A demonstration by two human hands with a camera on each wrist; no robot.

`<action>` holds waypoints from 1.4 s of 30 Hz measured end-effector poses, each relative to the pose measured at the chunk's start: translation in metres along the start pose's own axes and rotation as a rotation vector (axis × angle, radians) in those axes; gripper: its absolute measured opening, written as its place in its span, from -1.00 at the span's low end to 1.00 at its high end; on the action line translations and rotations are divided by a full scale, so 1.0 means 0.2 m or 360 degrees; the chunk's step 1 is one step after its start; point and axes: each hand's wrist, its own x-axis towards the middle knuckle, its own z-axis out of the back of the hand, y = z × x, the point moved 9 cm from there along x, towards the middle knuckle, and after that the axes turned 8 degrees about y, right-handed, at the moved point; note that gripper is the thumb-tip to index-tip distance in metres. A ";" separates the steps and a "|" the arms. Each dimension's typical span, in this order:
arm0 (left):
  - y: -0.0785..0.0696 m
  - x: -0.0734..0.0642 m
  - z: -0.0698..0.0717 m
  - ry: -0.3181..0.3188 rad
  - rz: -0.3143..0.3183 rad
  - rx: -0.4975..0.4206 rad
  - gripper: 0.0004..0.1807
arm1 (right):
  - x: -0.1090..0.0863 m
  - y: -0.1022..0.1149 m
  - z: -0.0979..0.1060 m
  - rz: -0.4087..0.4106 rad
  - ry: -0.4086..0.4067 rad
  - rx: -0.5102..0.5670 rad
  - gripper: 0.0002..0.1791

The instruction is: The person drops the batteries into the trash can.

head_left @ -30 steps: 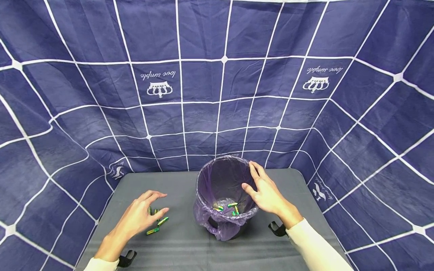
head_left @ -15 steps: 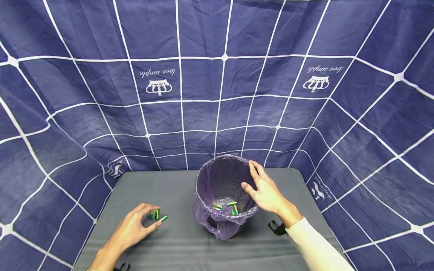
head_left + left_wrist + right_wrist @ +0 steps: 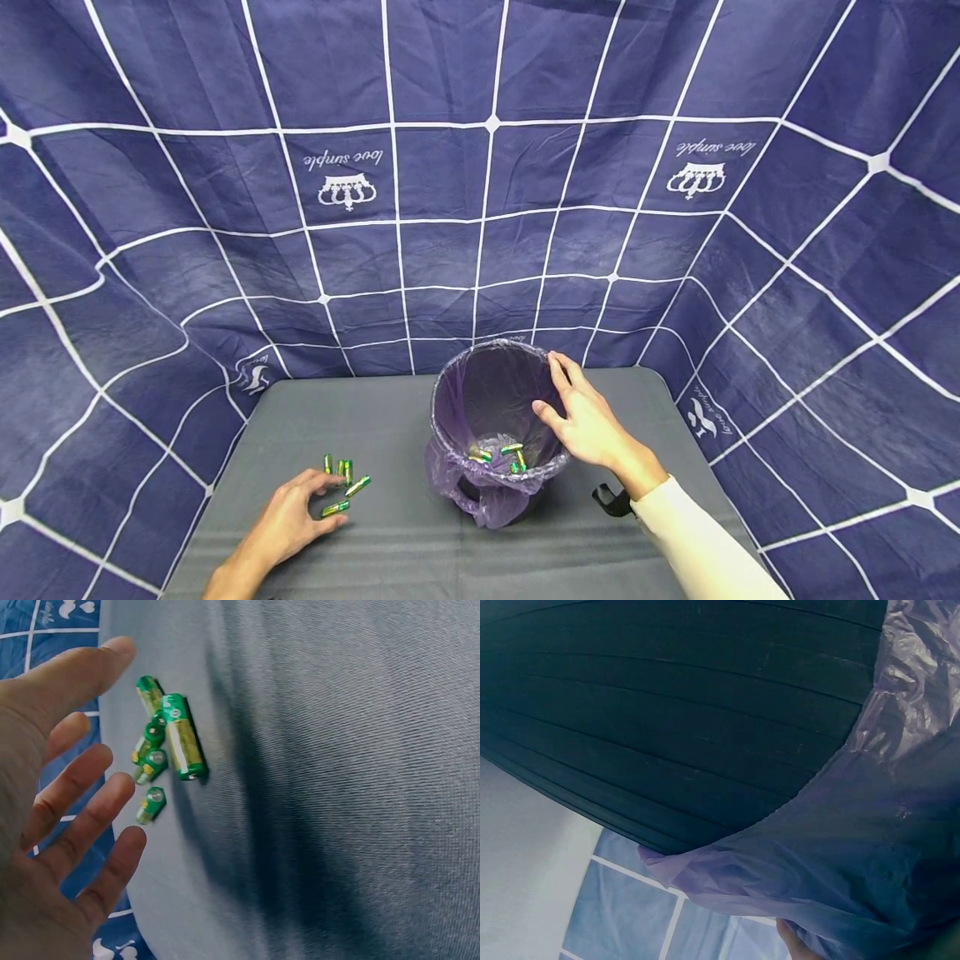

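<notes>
My left hand (image 3: 288,517) hovers low at the left of the table, thumb and fingers spread apart with nothing between them. Several green-and-gold batteries lie close by; the nearest battery (image 3: 335,508) shows between thumb and fingertips in the head view. The left wrist view has a larger-looking battery (image 3: 184,739) in front of the others. A dark ribbed trash bin (image 3: 675,727), lined with a purple bag (image 3: 502,504), stands mid-table. My right hand (image 3: 588,421) holds its right rim, thumb over the inside and fingers along the edge. Several batteries (image 3: 517,458) lie inside on the liner.
Grey cloth covers the table (image 3: 405,550). Blue curtain (image 3: 442,183) with white grid lines encloses the back and both sides. A black strap loop (image 3: 611,500) juts from the right wrist.
My left hand has moved toward me and lower, bringing the near battery between thumb and fingers and uncovering the batteries behind. My right hand stays on the bin rim.
</notes>
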 end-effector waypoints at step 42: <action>0.11 -0.05 -0.19 0.0271 0.0155 -0.0234 -0.61 | 0.00 -0.01 0.00 -0.0025 0.0016 0.0012 -0.05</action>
